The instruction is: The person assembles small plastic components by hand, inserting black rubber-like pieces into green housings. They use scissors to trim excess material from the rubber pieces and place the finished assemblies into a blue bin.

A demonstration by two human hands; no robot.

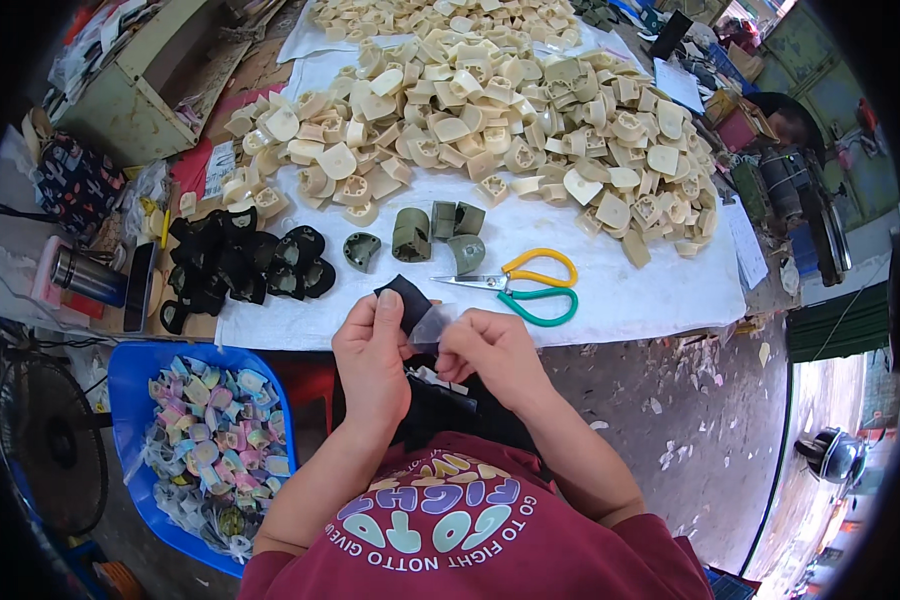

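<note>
- Starting at the far left, we see a blue basin (130,372) heaped with small pastel-coloured packets, set below the table edge beside a black fan (48,448).
- Above it, a steel flask (86,275) lies near a pile of black plastic pieces (232,265) resting on the white sheet (660,290).
- Our left hand (370,352) is closed around a black plastic piece (404,298): the thumb presses its near face and the fingers curl behind it. It looks flat, dark and matte, with one squared corner pointing up, held just above the front edge of the sheet.
- Touching that piece on its right is a small clear plastic bag (436,325), thin and see-through, caught between both hands.
- Our right hand (492,348) pinches the bag, fingers bent and closed on its edge.
- Beyond the hands lie a few olive-green pieces (412,234), then scissors (525,285) with one yellow and one green handle.
- Across the back spreads a large heap of cream pieces (490,110), running well to the right.
</note>
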